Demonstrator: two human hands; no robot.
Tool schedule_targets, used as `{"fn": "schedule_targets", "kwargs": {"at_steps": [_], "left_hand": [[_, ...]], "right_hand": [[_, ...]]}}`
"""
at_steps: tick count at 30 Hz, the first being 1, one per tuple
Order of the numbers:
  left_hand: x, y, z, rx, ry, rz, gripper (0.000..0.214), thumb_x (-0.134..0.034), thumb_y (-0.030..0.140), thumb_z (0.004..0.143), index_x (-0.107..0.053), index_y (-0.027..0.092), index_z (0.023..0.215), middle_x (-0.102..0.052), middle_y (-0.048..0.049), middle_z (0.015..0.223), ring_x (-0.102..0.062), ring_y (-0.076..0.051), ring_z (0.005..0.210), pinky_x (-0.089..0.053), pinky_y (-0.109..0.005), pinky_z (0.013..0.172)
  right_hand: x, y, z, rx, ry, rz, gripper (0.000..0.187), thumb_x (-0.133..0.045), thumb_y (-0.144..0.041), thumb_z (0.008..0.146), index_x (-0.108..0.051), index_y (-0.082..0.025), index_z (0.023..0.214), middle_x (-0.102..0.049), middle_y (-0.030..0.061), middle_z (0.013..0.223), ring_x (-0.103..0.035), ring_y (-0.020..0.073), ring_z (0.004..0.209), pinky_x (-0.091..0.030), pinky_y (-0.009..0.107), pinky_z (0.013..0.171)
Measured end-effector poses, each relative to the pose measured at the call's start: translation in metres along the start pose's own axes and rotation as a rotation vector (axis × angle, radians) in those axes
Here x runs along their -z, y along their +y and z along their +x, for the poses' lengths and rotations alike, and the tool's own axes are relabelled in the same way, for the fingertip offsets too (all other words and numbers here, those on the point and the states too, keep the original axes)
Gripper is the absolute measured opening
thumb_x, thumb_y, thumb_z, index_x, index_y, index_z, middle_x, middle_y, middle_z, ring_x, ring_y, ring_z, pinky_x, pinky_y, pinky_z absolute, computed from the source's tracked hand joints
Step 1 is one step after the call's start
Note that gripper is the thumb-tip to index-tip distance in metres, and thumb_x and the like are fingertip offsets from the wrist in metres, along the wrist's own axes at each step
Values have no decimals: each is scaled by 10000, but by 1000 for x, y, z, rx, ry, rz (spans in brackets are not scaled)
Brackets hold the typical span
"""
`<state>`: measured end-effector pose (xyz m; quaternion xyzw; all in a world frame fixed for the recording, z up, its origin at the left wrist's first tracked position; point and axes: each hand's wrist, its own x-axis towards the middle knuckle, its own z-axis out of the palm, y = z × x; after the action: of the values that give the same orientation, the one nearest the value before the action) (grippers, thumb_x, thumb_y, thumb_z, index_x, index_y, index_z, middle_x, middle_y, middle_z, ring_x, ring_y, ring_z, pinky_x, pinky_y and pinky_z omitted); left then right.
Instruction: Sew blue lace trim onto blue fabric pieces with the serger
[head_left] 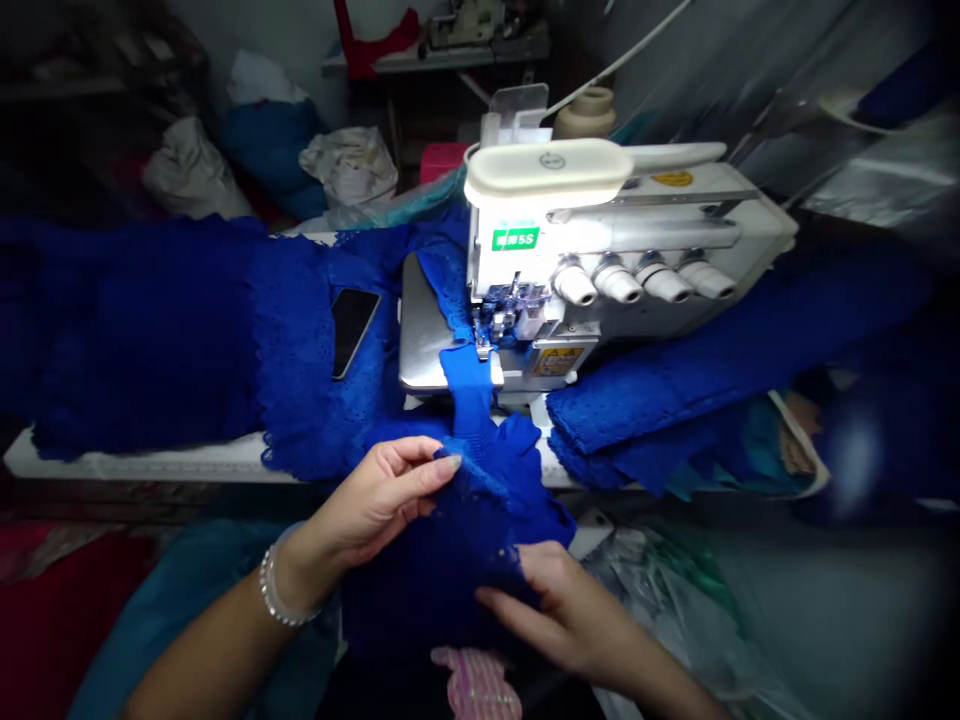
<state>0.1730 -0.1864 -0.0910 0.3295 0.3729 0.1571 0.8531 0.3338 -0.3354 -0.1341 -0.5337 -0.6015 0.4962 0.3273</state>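
Blue fabric (427, 590) with a lace-like edge hangs over the front of the table and my lap. My left hand (390, 490) pinches its upper edge between thumb and fingers. Lower and to the right, my right hand (559, 600) holds the same fabric by its right side, thumb in front. A blue strip (471, 390) runs from the cloth up to the presser foot (482, 345) of a white overlock sewing machine (600, 215). The machine's lamp lights the needle area. Whether the strip is under the foot is hard to make out.
Blue lace-edged pieces (150, 330) cover the table's left side, with a phone (354, 330) beside them. Folded blue fabric (675, 380) lies right of the machine. Stuffed sacks (349, 165) and another sewing machine (469, 25) stand behind. Clear plastic bags (667, 590) hang at lower right.
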Motion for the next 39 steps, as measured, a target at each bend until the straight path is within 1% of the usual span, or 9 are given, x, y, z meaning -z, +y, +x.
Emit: {"fn": "schedule_targets", "kwargs": {"at_steps": [3,6,11,15,18,27,29,34,39], "left_hand": [[-9,5,-1,-193,-11,64,248,-844,260,704,-649,135,794,-701,20,735,-652,-66,664,-518,-131,638],[-19,9,-2,-273,-72,133,204,-816,192,736,-684,161,889,-732,22,797,-685,-77,731,-536,-144,718],[-19,10,5,-330,-53,151,198,-718,277,847,-737,168,1011,-756,-21,881,-704,-114,818,-546,-189,794],[-13,8,14,-309,-30,168,221,-679,288,876,-739,153,1040,-760,-47,938,-705,-131,822,-540,-213,805],[-11,6,19,-313,-29,142,241,-712,262,846,-733,154,1060,-760,-51,947,-705,-127,813,-532,-202,795],[-1,9,25,-283,53,118,219,-769,266,781,-748,153,967,-765,-36,825,-695,-106,721,-546,-182,707],[-2,18,30,-408,91,242,174,-769,266,777,-754,166,918,-767,-23,822,-691,-100,709,-544,-174,684],[-5,48,61,-994,160,959,158,-698,192,830,-729,167,983,-756,-30,968,-705,-142,882,-550,-238,838],[-4,54,82,-1138,260,1268,134,-624,182,893,-679,143,1009,-746,-43,970,-714,-150,891,-545,-248,835]], "right_hand": [[9,-5,3,17,185,-96,185,-656,-349,868,-686,-181,941,-713,63,899,-645,200,795,-499,284,710],[12,-15,16,-17,357,5,520,-772,-446,758,-644,-189,1190,-712,100,1097,-660,260,969,-523,336,839],[7,-23,43,-77,287,366,288,-612,-445,891,-706,-176,853,-705,33,788,-650,193,744,-521,290,683],[3,-19,57,-59,349,552,241,-695,-370,842,-688,-202,1015,-701,9,897,-646,183,906,-501,275,825],[0,-15,63,-67,378,642,274,-683,-376,851,-661,-205,1064,-686,4,883,-634,162,873,-490,261,800],[-5,-6,54,-45,422,316,199,-593,-369,917,-599,-183,847,-462,-58,621,-411,90,562,-354,225,546],[-1,-8,56,27,506,237,210,-626,-343,895,-592,-184,762,-487,-46,623,-449,99,581,-377,234,571],[20,-3,82,139,893,44,174,-717,-292,793,-638,-184,681,-553,31,836,-560,171,812,-462,290,765],[28,2,96,104,665,297,179,-660,-330,838,-698,-184,743,-664,52,868,-624,194,828,-501,313,773]]}}
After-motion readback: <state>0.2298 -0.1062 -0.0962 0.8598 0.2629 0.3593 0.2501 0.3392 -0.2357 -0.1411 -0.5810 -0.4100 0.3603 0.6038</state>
